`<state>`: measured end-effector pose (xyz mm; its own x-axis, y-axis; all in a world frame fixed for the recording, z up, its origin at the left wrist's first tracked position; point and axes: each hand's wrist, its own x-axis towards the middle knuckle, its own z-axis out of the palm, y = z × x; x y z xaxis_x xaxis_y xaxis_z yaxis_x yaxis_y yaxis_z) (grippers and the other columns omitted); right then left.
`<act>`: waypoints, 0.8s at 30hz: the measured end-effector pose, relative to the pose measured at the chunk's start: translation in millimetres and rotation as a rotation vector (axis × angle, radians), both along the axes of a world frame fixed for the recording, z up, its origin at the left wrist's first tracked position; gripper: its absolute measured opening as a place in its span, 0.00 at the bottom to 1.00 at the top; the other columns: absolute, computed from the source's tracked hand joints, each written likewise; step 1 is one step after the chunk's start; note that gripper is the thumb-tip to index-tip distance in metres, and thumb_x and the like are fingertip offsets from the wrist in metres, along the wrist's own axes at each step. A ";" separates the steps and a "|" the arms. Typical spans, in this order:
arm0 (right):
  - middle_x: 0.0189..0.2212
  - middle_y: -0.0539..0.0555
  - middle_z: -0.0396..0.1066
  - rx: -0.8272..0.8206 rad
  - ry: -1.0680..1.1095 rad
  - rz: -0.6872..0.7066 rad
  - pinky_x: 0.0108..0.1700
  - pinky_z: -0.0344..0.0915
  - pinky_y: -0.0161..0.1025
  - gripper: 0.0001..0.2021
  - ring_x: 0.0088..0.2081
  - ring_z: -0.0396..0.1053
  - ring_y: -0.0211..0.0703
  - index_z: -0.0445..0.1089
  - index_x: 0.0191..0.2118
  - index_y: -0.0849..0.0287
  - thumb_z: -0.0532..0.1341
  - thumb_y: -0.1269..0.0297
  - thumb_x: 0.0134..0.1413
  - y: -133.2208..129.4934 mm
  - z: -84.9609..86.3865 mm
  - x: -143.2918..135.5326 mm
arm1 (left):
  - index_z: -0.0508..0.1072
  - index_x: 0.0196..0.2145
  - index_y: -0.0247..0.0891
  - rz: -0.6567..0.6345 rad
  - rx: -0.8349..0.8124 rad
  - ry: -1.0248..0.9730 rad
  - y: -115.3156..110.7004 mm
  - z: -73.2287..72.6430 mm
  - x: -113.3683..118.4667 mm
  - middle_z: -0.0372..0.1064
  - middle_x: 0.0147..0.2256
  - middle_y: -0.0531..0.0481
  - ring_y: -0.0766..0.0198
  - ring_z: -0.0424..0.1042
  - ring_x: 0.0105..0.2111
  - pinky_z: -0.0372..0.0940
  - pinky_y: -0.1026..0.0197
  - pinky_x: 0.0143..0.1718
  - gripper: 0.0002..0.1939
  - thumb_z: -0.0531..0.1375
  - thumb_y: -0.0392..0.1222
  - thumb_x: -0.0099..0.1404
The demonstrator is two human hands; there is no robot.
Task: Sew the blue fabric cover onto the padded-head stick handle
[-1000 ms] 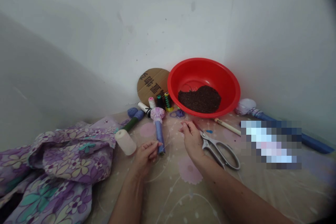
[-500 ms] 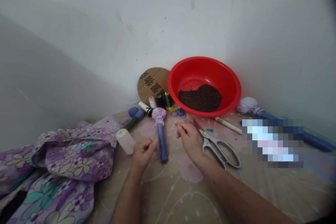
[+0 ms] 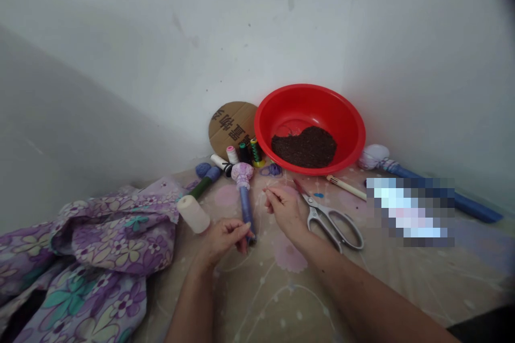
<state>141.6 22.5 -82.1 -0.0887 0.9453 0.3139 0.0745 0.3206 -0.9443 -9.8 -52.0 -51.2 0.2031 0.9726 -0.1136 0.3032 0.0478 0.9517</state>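
Observation:
My left hand (image 3: 227, 238) is closed, thumb against bent fingers, over the lower end of a short blue-wrapped stick (image 3: 244, 206). That stick has a bunched purple-and-white cloth head tied on top. Whether the fingers touch the stick or pinch something thin, I cannot tell. My right hand (image 3: 284, 210) makes a pinch to the right of the stick; what it holds is too small to make out. A large cone of white thread (image 3: 193, 214) stands tilted left of my left hand. Metal scissors (image 3: 332, 220) with red-tinged blades lie beside my right wrist.
Flowered purple cloth (image 3: 116, 236) is heaped at the left. A red basin (image 3: 346, 118) with dark grains (image 3: 306, 147) stands against the wall, beside a cardboard disc (image 3: 229, 123) and several thread spools (image 3: 244, 154). A longer blue stick (image 3: 475, 204) with a white head lies at the right.
My left hand has moved right and slightly down, over the stick's lower end, its fingers turning inward. My right hand stays pinched in nearly the same place. The view has shifted slightly.

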 end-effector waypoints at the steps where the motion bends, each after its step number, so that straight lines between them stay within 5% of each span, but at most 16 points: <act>1: 0.18 0.48 0.59 0.003 0.006 0.003 0.23 0.55 0.30 0.12 0.20 0.57 0.34 0.62 0.23 0.59 0.47 0.61 0.49 0.5 -1.0 -0.1 | 0.71 0.24 0.32 -0.052 -0.040 -0.027 -2.0 -0.7 -2.7 0.66 0.15 0.50 0.68 0.64 0.15 0.55 0.67 0.19 0.16 0.54 0.50 0.53; 4: 0.18 0.48 0.58 -0.008 0.029 0.016 0.22 0.54 0.30 0.11 0.20 0.57 0.34 0.62 0.23 0.59 0.48 0.62 0.49 1.2 -2.8 -0.2 | 0.70 0.29 0.32 -0.060 -0.036 -0.170 -5.0 -4.2 -13.0 0.67 0.16 0.48 0.68 0.64 0.15 0.55 0.67 0.17 0.15 0.55 0.49 0.53; 7: 0.18 0.47 0.58 -0.033 0.072 0.056 0.21 0.54 0.30 0.11 0.19 0.56 0.34 0.63 0.25 0.59 0.48 0.62 0.48 -0.3 -0.7 -0.6 | 0.69 0.28 0.34 0.176 0.149 -0.323 -2.0 -6.2 -18.7 0.62 0.13 0.54 0.71 0.59 0.13 0.52 0.68 0.17 0.13 0.54 0.47 0.54; 10: 0.18 0.47 0.59 0.000 0.134 0.117 0.23 0.56 0.31 0.11 0.20 0.57 0.34 0.65 0.28 0.60 0.49 0.61 0.48 -3.7 5.4 -0.3 | 0.69 0.26 0.35 0.393 0.320 -0.250 4.2 -5.7 -13.6 0.65 0.18 0.53 0.71 0.60 0.18 0.54 0.68 0.20 0.10 0.57 0.45 0.52; 17: 0.17 0.47 0.58 0.116 0.156 0.096 0.27 0.57 0.31 0.11 0.22 0.58 0.34 0.66 0.32 0.61 0.49 0.62 0.49 -10.4 22.9 7.6 | 0.74 0.29 0.36 0.170 0.374 0.246 8.7 -9.6 13.2 0.69 0.28 0.48 0.65 0.65 0.27 0.58 0.66 0.28 0.11 0.58 0.44 0.50; 24: 0.17 0.47 0.59 0.128 0.204 0.075 0.29 0.59 0.32 0.11 0.23 0.59 0.34 0.66 0.34 0.62 0.49 0.64 0.49 -10.1 31.1 12.9 | 0.70 0.35 0.31 0.145 0.224 0.234 9.6 -14.0 15.8 0.66 0.21 0.50 0.67 0.63 0.22 0.57 0.66 0.24 0.17 0.55 0.47 0.52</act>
<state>154.5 12.5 -51.0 -0.0801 0.8899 0.4490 -0.1416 0.4358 -0.8889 6.0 -42.4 -65.1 0.0549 0.9954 0.0784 0.5193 -0.0955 0.8493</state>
